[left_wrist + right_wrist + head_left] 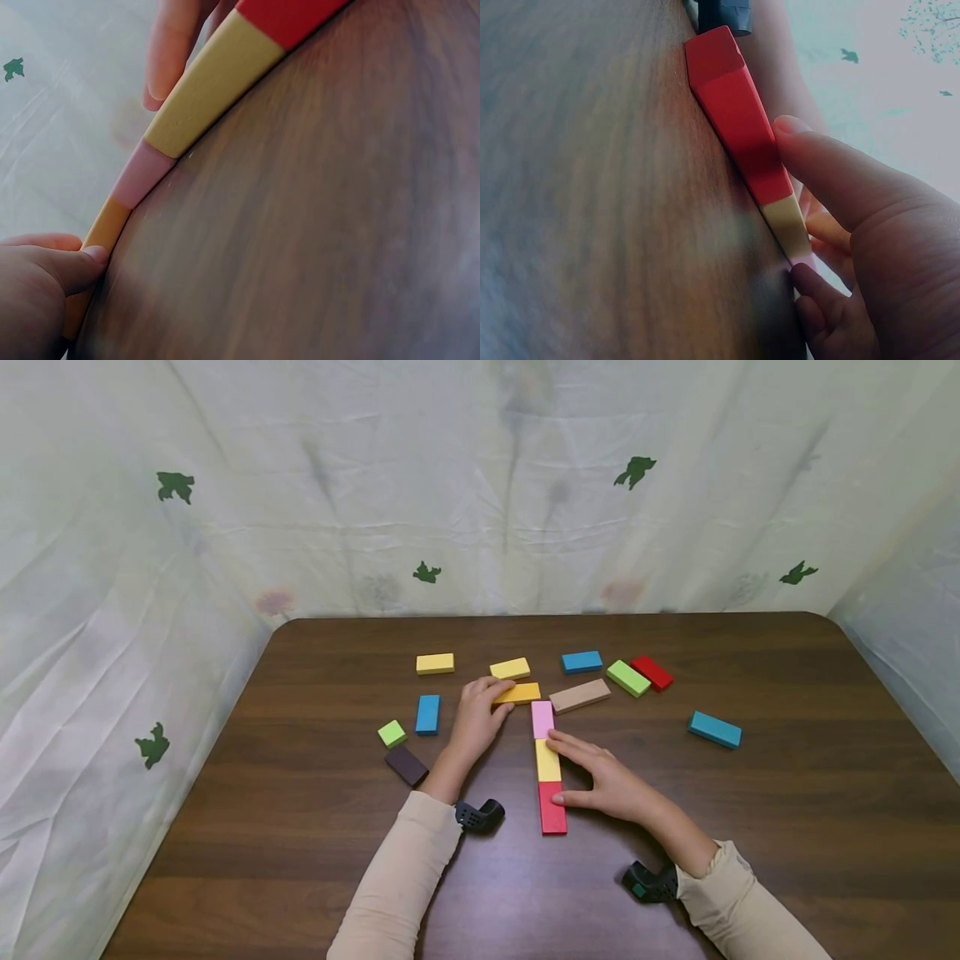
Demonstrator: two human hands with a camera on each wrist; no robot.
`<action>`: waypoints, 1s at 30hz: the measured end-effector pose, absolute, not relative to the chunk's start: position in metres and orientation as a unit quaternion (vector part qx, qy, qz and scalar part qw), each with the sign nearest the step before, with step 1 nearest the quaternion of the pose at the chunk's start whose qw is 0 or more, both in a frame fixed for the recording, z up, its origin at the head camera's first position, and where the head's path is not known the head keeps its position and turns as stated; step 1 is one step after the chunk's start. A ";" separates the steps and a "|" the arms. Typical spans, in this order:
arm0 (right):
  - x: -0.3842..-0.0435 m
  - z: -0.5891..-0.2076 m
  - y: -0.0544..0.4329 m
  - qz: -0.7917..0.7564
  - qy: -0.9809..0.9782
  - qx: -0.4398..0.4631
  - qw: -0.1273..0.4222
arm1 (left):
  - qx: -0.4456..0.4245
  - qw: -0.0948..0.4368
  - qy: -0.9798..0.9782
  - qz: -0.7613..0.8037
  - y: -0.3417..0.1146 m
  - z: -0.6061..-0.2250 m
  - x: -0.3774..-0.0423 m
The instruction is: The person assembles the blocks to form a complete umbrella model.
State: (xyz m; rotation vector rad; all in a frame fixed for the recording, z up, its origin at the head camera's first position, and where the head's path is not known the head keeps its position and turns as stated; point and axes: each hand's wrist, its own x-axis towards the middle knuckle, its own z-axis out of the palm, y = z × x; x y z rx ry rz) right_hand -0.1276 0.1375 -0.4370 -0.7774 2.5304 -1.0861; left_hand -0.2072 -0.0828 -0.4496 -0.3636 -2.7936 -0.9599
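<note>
A straight row of flat-lying blocks runs away from me: a red block [553, 810], a yellow block [548, 762] and a pink block [542, 720]. At its far end an orange block [522, 693] lies crosswise, pointing left. My left hand [476, 718] pinches this orange block between thumb and fingers; the left wrist view shows the thumb [95, 253] on its side. My right hand [611, 781] rests against the row's right side, its thumb [795, 127] touching the red block and its outstretched fingers near the yellow and pink blocks.
Beyond the row lie a pale yellow block [510, 669], a tan block [581, 696], a blue block [582, 662], a green block [628, 678] and a red one [652, 673]. Left of my left hand are a blue block [427, 715], a green block [392, 733] and a dark block [407, 766].
</note>
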 end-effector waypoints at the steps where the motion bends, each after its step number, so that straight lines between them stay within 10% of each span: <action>1: -0.128 -0.437 0.138 -0.376 0.875 -0.269 0.140 | -0.121 0.081 -0.936 -0.321 -0.082 -0.449 -0.207; 30: -0.128 -0.436 0.138 -0.378 0.874 -0.268 0.145 | -0.142 0.096 -0.950 -0.261 -0.081 -0.444 -0.203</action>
